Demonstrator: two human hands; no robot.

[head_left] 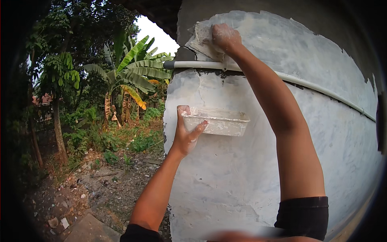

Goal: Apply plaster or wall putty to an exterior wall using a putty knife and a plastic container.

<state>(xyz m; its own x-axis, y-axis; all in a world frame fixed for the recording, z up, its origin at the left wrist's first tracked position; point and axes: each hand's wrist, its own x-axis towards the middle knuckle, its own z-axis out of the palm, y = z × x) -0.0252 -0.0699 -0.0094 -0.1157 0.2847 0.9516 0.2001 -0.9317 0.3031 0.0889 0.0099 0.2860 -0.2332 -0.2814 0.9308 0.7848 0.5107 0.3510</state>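
Note:
My left hand (186, 131) grips the near left end of a rectangular, pale plastic tub (225, 126), thumb on the outside. White paste is smeared on the tub's walls and rim, and on my thumb. Higher up, my right hand (225, 38) is closed against the wall (258, 36), above the white pipe, with its knuckles coated in white. Whatever it holds, if anything, is hidden behind the fingers. A thick, rough patch of cream-white paste (202, 41) lies beside that hand, at the wall's left edge.
A white pipe (298, 80) with a dark end runs along the wall below my right hand. Bare dark grey plaster (338, 24) shows above the whitened area. Left of the wall's edge are stony ground (109, 189), a banana plant (133, 68) and trees.

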